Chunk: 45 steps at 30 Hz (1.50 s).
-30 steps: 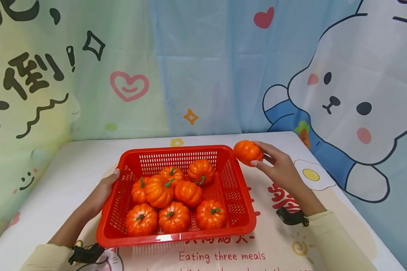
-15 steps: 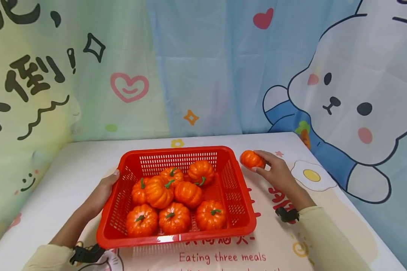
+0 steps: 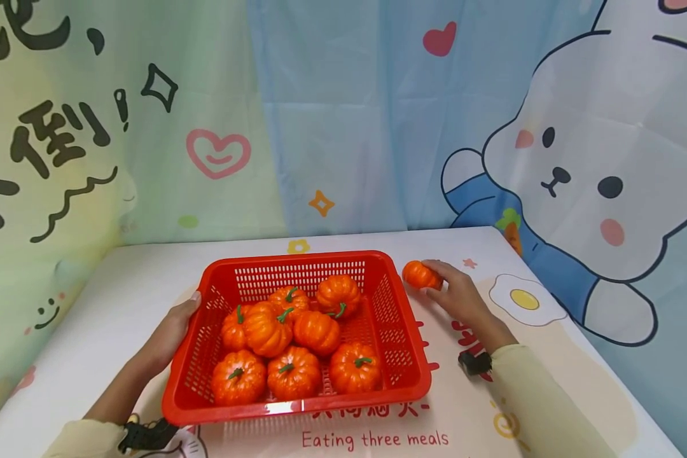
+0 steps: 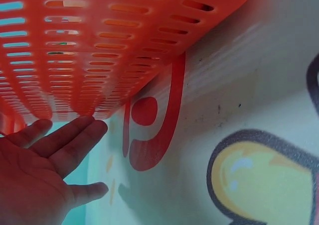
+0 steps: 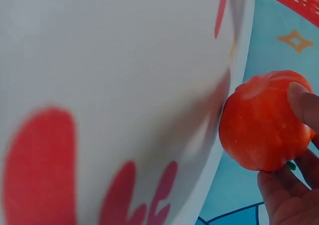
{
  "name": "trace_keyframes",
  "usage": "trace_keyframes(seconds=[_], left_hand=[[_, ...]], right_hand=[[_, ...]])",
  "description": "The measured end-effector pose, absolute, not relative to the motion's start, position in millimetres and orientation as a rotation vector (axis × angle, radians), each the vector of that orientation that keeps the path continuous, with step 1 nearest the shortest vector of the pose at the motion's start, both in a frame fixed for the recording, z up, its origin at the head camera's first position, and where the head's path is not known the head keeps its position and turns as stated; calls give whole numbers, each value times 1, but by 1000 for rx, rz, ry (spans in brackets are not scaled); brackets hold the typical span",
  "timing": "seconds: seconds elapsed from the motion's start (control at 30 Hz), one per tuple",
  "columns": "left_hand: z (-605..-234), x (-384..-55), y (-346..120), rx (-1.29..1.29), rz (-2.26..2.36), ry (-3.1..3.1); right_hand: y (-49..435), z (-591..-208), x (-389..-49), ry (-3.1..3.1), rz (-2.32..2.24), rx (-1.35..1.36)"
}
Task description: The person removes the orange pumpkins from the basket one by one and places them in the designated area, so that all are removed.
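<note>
A red plastic basket (image 3: 303, 407) with slotted walls holds several small orange pumpkins (image 3: 352, 369) with green stems. My left hand (image 3: 168, 331) is at its left side, one fingertip up by the rim. In the left wrist view the fingers (image 4: 75, 143) lie straight, tips against the slotted wall. Just off the basket's far right corner, my right hand (image 3: 464, 296) pinches another small pumpkin (image 3: 422, 275) between thumb and fingers. Close up in the right wrist view, that pumpkin (image 5: 266, 123) is right at the tabletop, its green stem partly behind the fingers.
The basket stands mid-table on a white tabletop (image 3: 143, 273) printed with letters, a fried egg and other drawings. A patterned curtain (image 3: 338, 127) with a large white cartoon animal hangs behind the table and along its sides.
My right hand has lowered the pumpkin from beside the basket's rim down to the tabletop, shifting slightly toward the right. The left hand and the basket stay in place.
</note>
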<state>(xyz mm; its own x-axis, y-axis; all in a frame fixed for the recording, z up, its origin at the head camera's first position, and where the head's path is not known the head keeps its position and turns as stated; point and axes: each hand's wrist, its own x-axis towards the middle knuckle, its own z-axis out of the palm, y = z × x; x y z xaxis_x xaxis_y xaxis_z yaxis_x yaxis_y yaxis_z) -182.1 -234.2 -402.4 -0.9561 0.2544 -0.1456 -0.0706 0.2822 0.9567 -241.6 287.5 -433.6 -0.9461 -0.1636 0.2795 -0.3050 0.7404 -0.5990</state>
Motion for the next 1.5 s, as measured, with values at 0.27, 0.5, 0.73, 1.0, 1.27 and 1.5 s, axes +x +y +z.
trace_keyframes(seconds=[0.27, 0.5, 0.73, 1.0, 1.27, 1.5], left_hand=[[-404, -181, -233, 134, 1749, 2285], [-406, -180, -233, 140, 1787, 2250], [-406, -179, -233, 144, 1800, 2239], [-405, -180, -233, 150, 1804, 2239], [-405, -181, -232, 153, 1803, 2243], [-406, -181, -232, 170, 1817, 2233]], right_hand=[[285, -433, -235, -2707, 1011, 422], [285, -431, -232, -2655, 1073, 441], [286, -430, -231, -2648, 1147, 429], [283, -428, -230, -2658, 1180, 404], [279, -421, -229, -2620, 1184, 412], [273, -411, -227, -2594, 1232, 429]])
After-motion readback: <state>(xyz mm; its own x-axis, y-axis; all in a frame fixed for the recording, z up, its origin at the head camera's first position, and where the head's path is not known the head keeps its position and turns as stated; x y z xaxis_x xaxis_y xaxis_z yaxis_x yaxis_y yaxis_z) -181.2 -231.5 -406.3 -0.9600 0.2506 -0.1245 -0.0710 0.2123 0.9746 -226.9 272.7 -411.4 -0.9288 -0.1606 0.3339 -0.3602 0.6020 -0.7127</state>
